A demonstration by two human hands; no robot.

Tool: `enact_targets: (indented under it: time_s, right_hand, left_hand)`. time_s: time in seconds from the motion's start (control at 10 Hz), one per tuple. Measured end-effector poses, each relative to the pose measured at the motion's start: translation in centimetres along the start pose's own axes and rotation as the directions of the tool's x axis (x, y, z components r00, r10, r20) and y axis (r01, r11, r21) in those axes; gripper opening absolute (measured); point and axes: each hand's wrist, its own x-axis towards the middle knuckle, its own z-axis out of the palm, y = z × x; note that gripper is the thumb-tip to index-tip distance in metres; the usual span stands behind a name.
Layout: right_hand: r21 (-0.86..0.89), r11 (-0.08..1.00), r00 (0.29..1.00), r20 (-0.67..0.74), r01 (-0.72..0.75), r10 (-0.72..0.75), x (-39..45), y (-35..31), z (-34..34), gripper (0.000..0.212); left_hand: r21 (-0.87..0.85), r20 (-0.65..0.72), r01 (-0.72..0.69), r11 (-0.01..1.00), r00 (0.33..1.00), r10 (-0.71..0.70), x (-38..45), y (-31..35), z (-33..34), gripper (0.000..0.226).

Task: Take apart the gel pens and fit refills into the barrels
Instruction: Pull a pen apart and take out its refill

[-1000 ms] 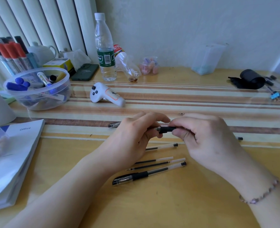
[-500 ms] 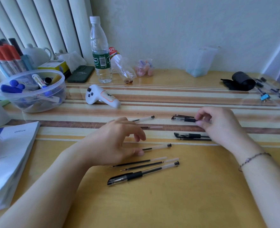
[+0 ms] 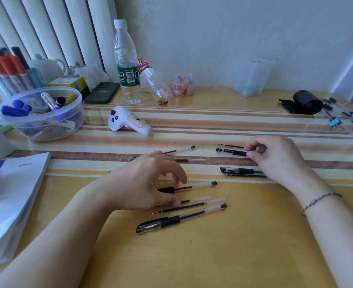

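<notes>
Yellow wood and a striped mat are making up the surface (image 3: 244,256), and both hands are working low over it. The left hand (image 3: 148,183) is hovering with its fingers loosely spread and curled downward, gripping nothing; its fingertips are resting on or just above a clear barrel with a black grip (image 3: 189,186), and the thumb is touching down beside two loose refills (image 3: 189,205) lying side by side. Just nearer the front edge, a complete capped gel pen (image 3: 180,218) is lying at a slant, cap end toward the left.

Over on the right, the right hand (image 3: 275,161) is pinching the end of a black pen piece (image 3: 230,151) between thumb and forefinger, the piece lying along the mat. A thin refill (image 3: 230,145) is sitting just behind it, toward the far edge. Nearer, another capped pen (image 3: 241,170) is lying partly under the heel of that hand.

Behind the left hand, a clear barrel (image 3: 179,150) is resting on the mat, with a thin tube beside it.

Toward the far edge, a white controller (image 3: 129,121) is lying in front of a water bottle (image 3: 126,63), and a clear bowl of markers (image 3: 40,115) is sitting at the far left corner.
</notes>
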Motion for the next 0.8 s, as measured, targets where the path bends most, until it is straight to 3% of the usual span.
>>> enact_targets:
  time_s: [0.3,0.7,0.8]
  right_hand:
    - [0.008,1.000,1.000,-0.008,0.001,-0.001,0.1,0.2,-0.1,0.014]
    - [0.028,0.999,0.999,-0.034,0.016,-0.015,-0.1,0.1,-0.5,0.012]
    - [0.087,0.994,0.989,-0.143,0.059,-0.046,-0.5,-0.7,-1.1,0.011]
  left_hand:
    - [0.017,-0.010,-0.027,1.000,1.000,0.027,0.0,0.3,0.2,0.029]
    - [0.197,-0.172,-0.035,0.980,0.983,0.070,0.1,-1.2,0.6,0.021]
    - [0.175,-0.212,-0.055,0.983,0.973,0.093,0.2,-1.4,0.4,0.023]
